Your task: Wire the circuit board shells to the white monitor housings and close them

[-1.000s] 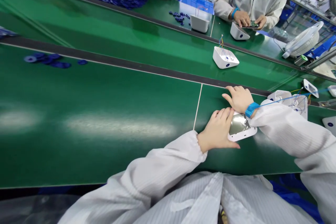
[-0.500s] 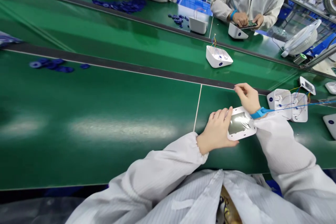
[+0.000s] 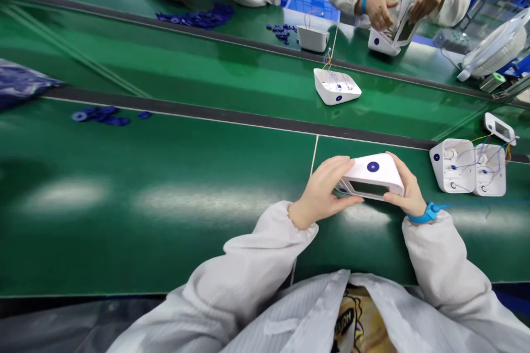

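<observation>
A white device (image 3: 383, 169) with a round dark blue button on its upper side and a grey screen facing my body is held between my two hands. My left hand (image 3: 327, 190) grips its left end, fingers on top and thumb below. Around its right end is my right hand (image 3: 408, 185), with a blue strap on the wrist. Right of my hands, two open white housings (image 3: 455, 179) with wires inside stand side by side, and a white screen panel (image 3: 499, 128) lies behind them.
Across a dark rail, a white housing with wires (image 3: 337, 87) sits on the green conveyor belt (image 3: 248, 85). Dark blue round parts (image 3: 103, 116) lie at the left. Two people work at the far bench, one handling a white device (image 3: 385, 42).
The device has been tilted so its button side faces up. My right hand has come down onto its right end. On the belt, the housing has shifted slightly left; the person opposite has lifted a panel.
</observation>
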Available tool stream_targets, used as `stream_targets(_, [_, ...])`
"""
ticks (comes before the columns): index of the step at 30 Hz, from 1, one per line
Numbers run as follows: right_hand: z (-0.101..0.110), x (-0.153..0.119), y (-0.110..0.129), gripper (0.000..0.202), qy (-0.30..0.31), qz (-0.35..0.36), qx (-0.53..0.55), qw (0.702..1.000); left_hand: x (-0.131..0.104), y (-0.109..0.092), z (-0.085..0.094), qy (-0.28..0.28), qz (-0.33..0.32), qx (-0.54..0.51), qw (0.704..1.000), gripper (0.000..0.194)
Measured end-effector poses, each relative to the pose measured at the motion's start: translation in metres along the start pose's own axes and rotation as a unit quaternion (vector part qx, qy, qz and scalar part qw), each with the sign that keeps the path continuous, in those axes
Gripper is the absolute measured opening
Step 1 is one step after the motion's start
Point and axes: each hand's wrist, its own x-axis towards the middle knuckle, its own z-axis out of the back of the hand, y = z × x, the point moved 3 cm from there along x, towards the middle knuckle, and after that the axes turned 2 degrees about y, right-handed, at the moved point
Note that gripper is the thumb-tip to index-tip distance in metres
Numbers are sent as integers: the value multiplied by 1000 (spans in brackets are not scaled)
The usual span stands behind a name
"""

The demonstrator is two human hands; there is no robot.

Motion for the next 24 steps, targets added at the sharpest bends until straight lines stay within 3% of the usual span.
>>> stream_targets(3, [2,-8,7,98,3,4,-26,1000,5,7,9,33,69,-98,992,71])
stream_targets(6, [0,-13,14,98,8,17,-49,999,5,6,14,39,95,-128,987,67])
stream_targets(9, [-3,-13,17,103,15,18,-41,999,2,4,15,4,113,-141,984,64])
stream_targets(12, [-9,-11,19,113,9,4,-9,1000,-5,8,8,-77,190,-194,959,60])
stream_targets(14, [-18,-11,20,118,12,1,21,1000,-11,12,-3,-137,277,-268,912,60])
stream_targets(17, [-32,-14,22,124,11,-13,43,999,-19,12,-26,-172,420,-407,793,63])
stream_targets(20, [-38,-19,21,135,-18,-42,33,998,-21,1,-45,-105,512,-519,676,66])
stream_targets(22, [-38,-21,22,137,-44,-42,33,998,-19,-5,-48,-52,536,-558,631,67])
stream_targets(24, [-37,-22,23,133,-70,-30,40,996,-18,-8,-48,-22,552,-575,604,65])
